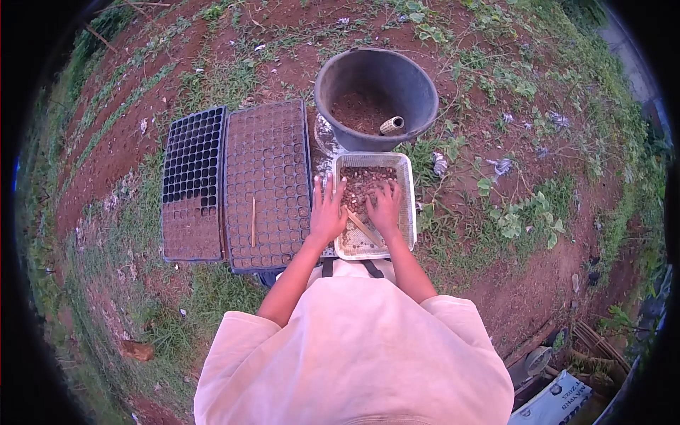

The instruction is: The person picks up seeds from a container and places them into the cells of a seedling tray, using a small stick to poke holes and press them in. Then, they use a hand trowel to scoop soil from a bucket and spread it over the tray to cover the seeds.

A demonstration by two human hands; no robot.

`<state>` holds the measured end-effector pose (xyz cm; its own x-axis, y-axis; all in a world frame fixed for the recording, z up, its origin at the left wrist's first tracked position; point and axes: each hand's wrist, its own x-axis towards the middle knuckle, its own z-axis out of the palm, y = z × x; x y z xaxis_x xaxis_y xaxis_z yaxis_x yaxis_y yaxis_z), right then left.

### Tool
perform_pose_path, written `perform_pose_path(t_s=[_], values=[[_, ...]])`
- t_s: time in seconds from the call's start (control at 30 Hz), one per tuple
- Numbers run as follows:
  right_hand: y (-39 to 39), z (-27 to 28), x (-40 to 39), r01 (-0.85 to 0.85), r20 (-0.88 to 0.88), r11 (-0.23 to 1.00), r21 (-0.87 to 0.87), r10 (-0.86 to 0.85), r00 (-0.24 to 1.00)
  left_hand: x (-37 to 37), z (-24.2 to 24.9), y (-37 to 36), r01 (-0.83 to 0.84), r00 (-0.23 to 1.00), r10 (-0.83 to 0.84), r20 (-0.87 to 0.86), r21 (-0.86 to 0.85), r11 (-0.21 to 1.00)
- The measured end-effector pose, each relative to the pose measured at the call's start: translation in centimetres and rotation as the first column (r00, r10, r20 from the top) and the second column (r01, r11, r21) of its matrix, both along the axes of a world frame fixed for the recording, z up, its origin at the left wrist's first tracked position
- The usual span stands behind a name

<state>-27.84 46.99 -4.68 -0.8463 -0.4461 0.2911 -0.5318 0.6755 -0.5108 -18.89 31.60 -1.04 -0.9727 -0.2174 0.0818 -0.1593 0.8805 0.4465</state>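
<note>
A white rectangular tray (406, 185) lies on the ground in front of me, holding brown seeds or gravel-like bits. My left hand (327, 210) rests flat on the tray's left rim, fingers spread. My right hand (384, 207) lies palm down inside the tray, fingers curled into the brown bits. A thin wooden stick (363, 227) lies in the tray between my two hands. Neither hand visibly grips anything.
A soil-filled seedling tray (267, 177) with a stick (253, 221) on it lies left of the white tray; a partly filled cell tray (191, 185) lies beyond it. A black bucket (375, 95) with soil and a small cylinder stands behind. Grass and red earth surround.
</note>
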Motion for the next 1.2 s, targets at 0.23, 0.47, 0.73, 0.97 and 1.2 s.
perform_pose_path(t_s=[0.23, 0.47, 0.73, 0.97, 1.2], values=[[-3.9, 3.1, -0.1, -0.086, -0.137, 0.974, -0.209, 0.058, 0.989, 1.2, 1.5, -2.1, -0.203, 0.967, 0.22, -0.131, 0.132, 0.97], [-9.8, 6.0, 1.9, -0.18, -0.122, 0.946, -0.268, 0.152, 0.981, 5.9, 2.8, -6.6, -0.451, 0.869, 0.472, -0.151, 0.153, 0.879], [-18.5, 7.4, 7.6, -0.385, -0.074, 0.88, -0.278, 0.38, 0.922, 15.2, 2.9, -13.2, -0.66, 0.736, 0.662, -0.143, 0.071, 0.748], [-27.3, 7.0, 13.6, -0.441, -0.023, 0.85, -0.288, 0.454, 0.89, 22.5, 1.5, -22.5, -0.671, 0.734, 0.67, -0.111, 0.035, 0.741], [-34.8, 4.3, 19.3, -0.232, 0.194, 0.931, -0.283, 0.293, 0.936, 25.4, 1.5, -30.2, -0.424, 0.902, 0.427, 0.057, -0.058, 0.904]])
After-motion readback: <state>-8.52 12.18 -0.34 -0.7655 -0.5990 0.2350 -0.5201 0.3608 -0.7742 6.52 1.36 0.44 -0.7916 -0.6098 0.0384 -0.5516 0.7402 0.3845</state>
